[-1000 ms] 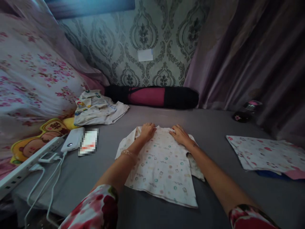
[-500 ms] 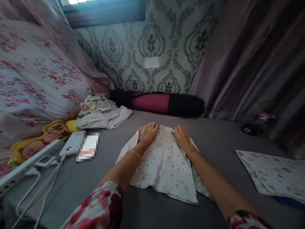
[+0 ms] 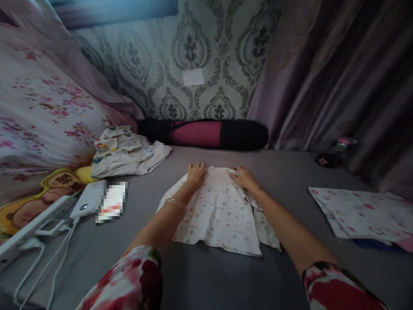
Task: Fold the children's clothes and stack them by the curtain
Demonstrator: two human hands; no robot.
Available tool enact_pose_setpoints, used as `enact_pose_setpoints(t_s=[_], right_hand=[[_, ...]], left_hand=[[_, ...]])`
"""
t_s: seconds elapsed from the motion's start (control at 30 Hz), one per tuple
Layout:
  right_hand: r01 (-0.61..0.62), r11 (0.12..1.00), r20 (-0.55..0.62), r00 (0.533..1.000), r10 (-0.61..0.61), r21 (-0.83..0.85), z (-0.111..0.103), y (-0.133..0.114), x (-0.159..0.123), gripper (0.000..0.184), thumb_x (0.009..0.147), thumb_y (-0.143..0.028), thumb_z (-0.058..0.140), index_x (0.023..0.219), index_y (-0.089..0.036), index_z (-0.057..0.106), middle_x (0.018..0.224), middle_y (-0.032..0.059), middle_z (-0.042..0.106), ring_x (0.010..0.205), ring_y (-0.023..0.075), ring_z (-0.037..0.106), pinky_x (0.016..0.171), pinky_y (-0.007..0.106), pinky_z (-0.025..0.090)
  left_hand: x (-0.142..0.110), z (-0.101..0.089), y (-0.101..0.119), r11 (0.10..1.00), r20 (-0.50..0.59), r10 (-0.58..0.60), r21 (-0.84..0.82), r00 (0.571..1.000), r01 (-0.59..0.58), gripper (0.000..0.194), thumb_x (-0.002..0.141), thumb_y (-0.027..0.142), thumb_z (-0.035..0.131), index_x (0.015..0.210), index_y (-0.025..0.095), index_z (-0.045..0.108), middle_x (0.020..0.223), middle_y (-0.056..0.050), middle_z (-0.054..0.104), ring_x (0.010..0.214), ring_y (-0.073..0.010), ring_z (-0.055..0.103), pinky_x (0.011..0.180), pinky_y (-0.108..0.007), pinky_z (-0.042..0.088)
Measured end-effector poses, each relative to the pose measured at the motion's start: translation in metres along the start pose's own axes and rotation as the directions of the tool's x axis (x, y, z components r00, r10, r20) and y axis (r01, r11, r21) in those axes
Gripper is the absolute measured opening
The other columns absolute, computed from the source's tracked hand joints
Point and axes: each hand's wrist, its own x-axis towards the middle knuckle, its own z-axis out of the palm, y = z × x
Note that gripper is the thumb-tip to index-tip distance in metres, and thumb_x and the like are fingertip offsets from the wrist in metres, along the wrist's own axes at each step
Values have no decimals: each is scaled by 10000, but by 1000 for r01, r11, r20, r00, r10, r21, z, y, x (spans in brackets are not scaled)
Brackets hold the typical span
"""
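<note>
A small white shirt (image 3: 222,215) with a faint coloured print lies spread on the grey sheet, its hem toward me and its collar end away. My left hand (image 3: 196,175) rests on the shirt's upper left shoulder, fingers stretched forward and lying over the cloth. At the upper right shoulder, my right hand (image 3: 242,177) has its fingers closed on the edge, where a bit of white fabric bunches at the fingertips. One sleeve lies partly under my right forearm; the left sleeve is partly covered by my left arm.
A pile of clothes (image 3: 125,153) sits back left, beside a long black and pink bag (image 3: 196,134) along the wall. Left are a power strip (image 3: 35,230), cables, a power bank (image 3: 88,200) and a blurred card. Folded printed cloth (image 3: 361,213) lies right, with a dark jar (image 3: 335,153) behind.
The view has turned slightly right, so surroundings sit further left. My right fingers have gathered a little fabric at the shoulder. My left hand stays on the other shoulder.
</note>
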Motion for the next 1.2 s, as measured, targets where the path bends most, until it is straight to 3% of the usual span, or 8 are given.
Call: enact_pose_setpoints(t_s=[0.23,0.4,0.5,0.6,0.77,0.9,1.07,1.2], right_hand=[[-363,804,272,927,259,471,-32,51,-31,442,930,-490,431,775,-140,652,800,68,694,732,161,616,635,222,440],[-485,576,414,872,262,658,-45,67,-71,330,901,-425,534,720,-157,600,633,32,641,569,111,558,538,195,440],[-484,516,438,872,217,707,-51,70,-88,215,877,-339,590,766,-156,605,651,20,637,565,86,551,544,166,440],[-489,566,427,869,250,664,-57,66,-99,151,870,-304,598,857,-153,608,687,8,633,551,68,532,485,141,394],[-490,770,347,864,365,409,-61,51,-120,282,854,-399,606,975,-146,574,708,8,612,510,72,495,433,163,368],[-380,867,335,902,271,322,-62,50,-144,471,801,-456,644,1123,-134,523,789,44,644,529,110,537,441,205,383],[-172,898,226,970,84,405,-54,54,-167,556,705,-367,672,1177,-108,534,1026,128,663,877,216,634,723,285,497],[-158,907,117,986,121,390,-40,52,-174,510,662,-347,604,1119,-121,589,1041,132,676,934,257,635,803,346,488]], left_hand=[[-66,-39,-26,988,-12,-150,-30,989,150,477,903,355,449,1331,152,397,1243,-183,521,1132,-326,491,914,-436,346],[-119,-43,-42,980,-8,-190,-62,982,189,522,886,395,451,1335,133,401,1244,-193,499,1127,-349,490,883,-451,396],[-142,-38,-52,981,-20,-177,-82,984,175,555,860,430,488,1312,113,431,1211,-199,504,1112,-350,502,894,-449,406],[-160,-31,-59,978,-28,-147,-153,989,141,580,827,500,514,1271,129,471,1138,-177,536,1079,-326,529,906,-436,418],[-179,-29,-64,943,79,-43,-326,996,67,575,781,584,534,1189,180,512,1095,-122,566,1029,-274,555,901,-401,440],[-185,-44,-68,916,172,57,-400,983,17,602,704,644,601,1128,220,551,1207,-102,526,1114,-281,507,962,-406,405],[-185,-68,-76,861,304,215,-507,928,-33,587,691,627,637,1099,211,565,1239,-92,509,1165,-254,478,980,-346,395],[-183,-74,-89,829,367,299,-556,881,-50,670,638,592,710,1178,229,550,1384,-99,438,1286,-270,403,1028,-340,362]])
